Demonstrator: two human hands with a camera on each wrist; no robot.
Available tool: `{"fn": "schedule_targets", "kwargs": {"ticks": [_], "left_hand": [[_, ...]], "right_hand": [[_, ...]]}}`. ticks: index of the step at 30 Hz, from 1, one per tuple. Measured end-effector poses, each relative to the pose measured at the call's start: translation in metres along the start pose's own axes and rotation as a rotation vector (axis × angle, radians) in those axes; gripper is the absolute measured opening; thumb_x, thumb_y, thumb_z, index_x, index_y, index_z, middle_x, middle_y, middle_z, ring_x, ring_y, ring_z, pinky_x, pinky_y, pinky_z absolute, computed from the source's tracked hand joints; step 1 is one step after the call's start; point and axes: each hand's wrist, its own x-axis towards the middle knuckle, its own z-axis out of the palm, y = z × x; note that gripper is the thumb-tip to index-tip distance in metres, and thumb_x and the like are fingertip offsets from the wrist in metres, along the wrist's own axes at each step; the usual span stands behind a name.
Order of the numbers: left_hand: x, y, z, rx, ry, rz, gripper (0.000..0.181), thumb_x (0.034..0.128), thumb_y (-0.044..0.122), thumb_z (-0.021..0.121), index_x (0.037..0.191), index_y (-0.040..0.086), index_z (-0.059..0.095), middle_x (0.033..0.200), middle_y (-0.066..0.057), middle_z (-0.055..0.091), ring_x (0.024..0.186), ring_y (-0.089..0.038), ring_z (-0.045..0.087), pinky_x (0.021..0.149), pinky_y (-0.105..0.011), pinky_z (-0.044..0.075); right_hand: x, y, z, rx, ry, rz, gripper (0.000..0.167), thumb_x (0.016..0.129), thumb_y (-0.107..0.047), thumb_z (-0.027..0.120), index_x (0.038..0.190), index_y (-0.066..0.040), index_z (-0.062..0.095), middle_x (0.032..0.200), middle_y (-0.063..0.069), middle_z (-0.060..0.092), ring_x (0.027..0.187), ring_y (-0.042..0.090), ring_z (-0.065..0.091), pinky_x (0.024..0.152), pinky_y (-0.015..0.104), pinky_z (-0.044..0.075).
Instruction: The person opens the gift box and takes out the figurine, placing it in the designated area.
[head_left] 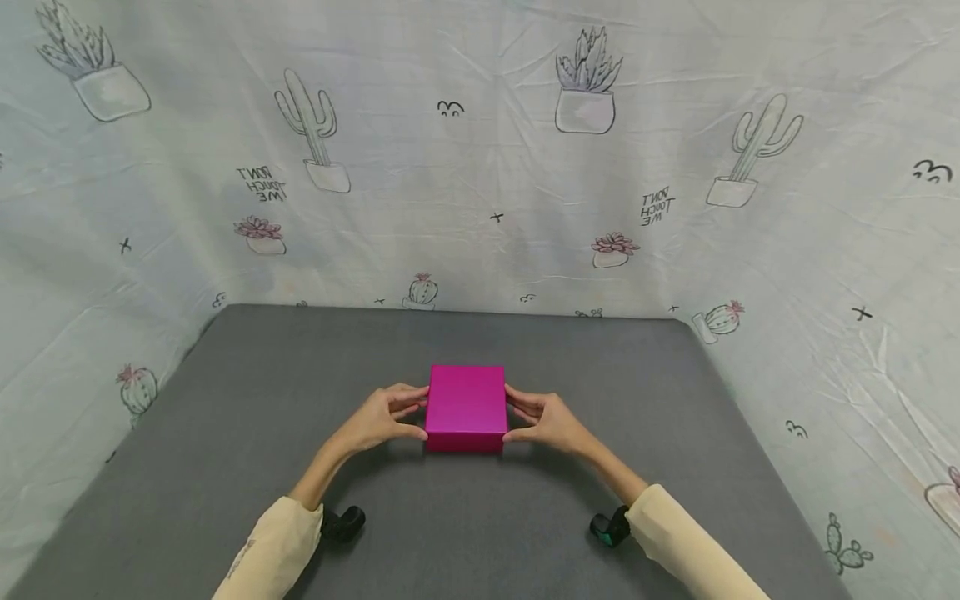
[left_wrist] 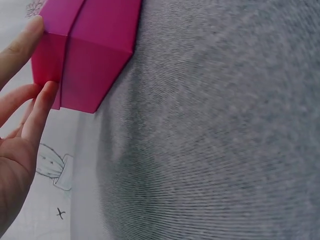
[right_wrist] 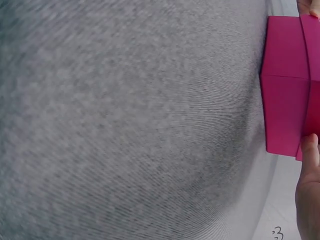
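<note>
A magenta box (head_left: pixel 467 402) with its lid on sits on the grey table, near the middle of the head view. The left hand (head_left: pixel 390 415) holds its left side, thumb at the near corner and fingers farther back. On the opposite side the right hand (head_left: pixel 546 420) grips it in the same way. The left wrist view shows the fingertips of the left hand (left_wrist: pixel 22 130) on the lid's edge of the box (left_wrist: pixel 95 60). In the right wrist view, part of the right hand (right_wrist: pixel 309 195) touches the lid of the box (right_wrist: pixel 285 90).
Grey cloth (head_left: pixel 465 533) covers the table. Behind and beside it hangs a pale curtain (head_left: pixel 465 167) printed with cacti and potted plants. A dark device is strapped at each wrist, by the cream sleeves.
</note>
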Motion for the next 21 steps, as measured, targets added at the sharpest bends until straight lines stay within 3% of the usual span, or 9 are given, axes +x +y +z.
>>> {"fn": "schedule_targets", "kwargs": {"ticks": [9,15,21], "left_hand": [[0.000,0.005,-0.003,-0.017,-0.005,-0.016,0.074,0.0751,0.008,0.081,0.136,-0.011,0.045,0.127,-0.025,0.048,0.122,-0.039,0.050,0.100,-0.033,0.042],[0.001,0.011,-0.006,-0.025,-0.003,-0.016,0.073,0.0760,0.009,0.081,0.137,-0.010,0.044,0.130,-0.024,0.048,0.123,-0.038,0.050,0.101,-0.040,0.041],[0.005,0.018,-0.006,-0.010,0.007,-0.013,0.073,0.0763,0.010,0.081,0.137,-0.008,0.045,0.130,-0.023,0.048,0.122,-0.035,0.051,0.101,-0.045,0.040]], "right_hand": [[0.001,-0.008,-0.001,0.004,0.005,0.020,0.081,0.074,-0.003,0.081,0.142,0.006,0.038,0.148,0.019,0.035,0.131,0.032,0.042,0.100,0.040,0.040],[0.001,-0.017,-0.004,-0.009,0.013,0.031,0.081,0.074,-0.006,0.081,0.142,0.006,0.038,0.146,0.019,0.037,0.130,0.030,0.043,0.099,0.038,0.041],[0.001,-0.027,-0.010,-0.001,0.014,0.059,0.080,0.075,-0.006,0.081,0.143,0.003,0.039,0.148,0.015,0.038,0.132,0.026,0.042,0.102,0.043,0.037]]}}
